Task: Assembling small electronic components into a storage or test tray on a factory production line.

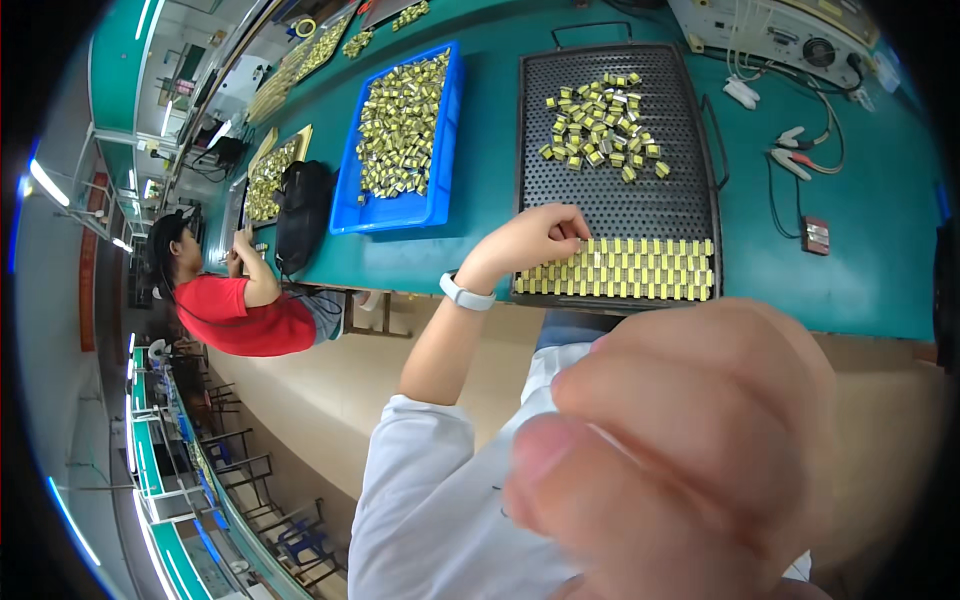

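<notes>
A black perforated metal tray (540, 190) lies on the bench in front of me. Along its near edge stand tight rows of small yellow-taped transformers (640, 270); a loose heap of the same transformers (605, 125) lies on its far half. At the left end of the farthest row is my left hand (535, 240), its thumb and fingers pinched together. Whatever is between those fingertips is hidden. My right hand (690, 430) is raised close to the camera, large and slightly blurred, with fingers curled in; I cannot make out anything it holds.
Left of the tray stands a blue bin (445, 190) filled with loose transformers. A black bag (303, 215) lies beyond it, near a co-worker in a red shirt (250, 315). On the right are clip leads (795, 160), a small box (815, 236) and a bench instrument (790, 40).
</notes>
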{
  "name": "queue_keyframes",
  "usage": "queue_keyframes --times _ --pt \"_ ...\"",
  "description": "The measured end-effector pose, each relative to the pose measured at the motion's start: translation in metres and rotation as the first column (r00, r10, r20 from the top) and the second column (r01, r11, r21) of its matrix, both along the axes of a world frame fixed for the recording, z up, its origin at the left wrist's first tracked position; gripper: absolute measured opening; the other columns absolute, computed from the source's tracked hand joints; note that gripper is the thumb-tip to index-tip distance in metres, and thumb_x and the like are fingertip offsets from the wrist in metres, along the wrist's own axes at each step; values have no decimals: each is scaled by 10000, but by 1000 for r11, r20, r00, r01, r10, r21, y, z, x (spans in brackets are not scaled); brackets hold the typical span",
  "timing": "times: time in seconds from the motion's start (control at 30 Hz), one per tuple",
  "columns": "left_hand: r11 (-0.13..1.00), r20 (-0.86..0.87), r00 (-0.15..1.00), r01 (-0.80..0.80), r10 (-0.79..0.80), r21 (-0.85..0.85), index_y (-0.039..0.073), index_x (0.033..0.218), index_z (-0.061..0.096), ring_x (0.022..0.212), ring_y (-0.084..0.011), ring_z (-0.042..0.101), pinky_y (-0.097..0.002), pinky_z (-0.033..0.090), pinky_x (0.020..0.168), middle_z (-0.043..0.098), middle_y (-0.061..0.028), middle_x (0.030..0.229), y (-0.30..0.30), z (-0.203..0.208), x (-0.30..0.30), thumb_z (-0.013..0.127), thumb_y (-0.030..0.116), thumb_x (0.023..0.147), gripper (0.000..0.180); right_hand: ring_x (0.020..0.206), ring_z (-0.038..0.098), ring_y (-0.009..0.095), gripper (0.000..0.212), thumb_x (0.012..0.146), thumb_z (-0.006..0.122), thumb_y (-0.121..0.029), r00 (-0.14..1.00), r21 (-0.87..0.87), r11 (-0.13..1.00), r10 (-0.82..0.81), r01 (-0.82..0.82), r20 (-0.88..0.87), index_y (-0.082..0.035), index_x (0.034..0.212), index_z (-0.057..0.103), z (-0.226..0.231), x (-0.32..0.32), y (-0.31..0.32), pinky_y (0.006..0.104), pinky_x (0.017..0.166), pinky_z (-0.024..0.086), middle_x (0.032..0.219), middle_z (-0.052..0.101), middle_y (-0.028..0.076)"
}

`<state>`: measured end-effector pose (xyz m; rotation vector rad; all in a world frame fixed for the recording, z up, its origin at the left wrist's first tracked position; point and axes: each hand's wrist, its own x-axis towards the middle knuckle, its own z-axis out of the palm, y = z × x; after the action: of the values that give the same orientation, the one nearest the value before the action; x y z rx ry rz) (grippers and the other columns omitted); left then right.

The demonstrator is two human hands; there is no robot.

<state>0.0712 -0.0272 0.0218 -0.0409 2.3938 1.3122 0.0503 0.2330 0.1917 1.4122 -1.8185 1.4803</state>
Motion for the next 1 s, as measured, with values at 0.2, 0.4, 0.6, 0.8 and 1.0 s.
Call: queue_keyframes --times 0.2,0.4,0.6,0.8,1.0 --pt "1000 2 1000 -3 3 -21 40 1072 666 765 -88 567 -264 488 693 626 -19 854 3 0 2 634 105 921 168 704 651 288 383 666 820 -73 996 26 996 -86 87 -31 15 1001 656 -10 2 40 361 597 522 865 688 120" --pt "999 40 998 -43 43 -9 43 1077 660 777 -83 561 -264 482 709 614 -15 843 2 -2 2 635 110 930 164 721 651 290 374 689 804 -66 989 71 988 -132 137 -66 14 1021 654 18 3 -7 369 610 522 879 685 121" --pt "998 17 998 -56 56 12 -2 1018 653 763 -109 586 -281 504 707 639 -47 848 18 13 -5 645 95 909 147 738 650 291 365 711 789 -59 974 161 962 -207 221 -97 13 1041 653 -71 -47 196 377 623 522 893 682 123" --pt "1000 -6 1000 -9 9 20 19 1063 663 769 -96 566 -272 491 714 613 -30 850 9 -1 -1 643 114 926 168 756 650 292 356 734 774 -52 972 237 944 -210 231 -110 13 1062 651 -14 -30 62 385 636 522 907 679 124" --pt "1000 -61 998 -1 2 18 35 1200 677 822 -118 610 -291 515 741 670 -53 957 -2 -1 6 600 110 950 273 773 650 293 348 756 759 -45 962 320 911 -219 261 -161 12 1082 649 21 -23 -19 393 649 522 921 676 125"
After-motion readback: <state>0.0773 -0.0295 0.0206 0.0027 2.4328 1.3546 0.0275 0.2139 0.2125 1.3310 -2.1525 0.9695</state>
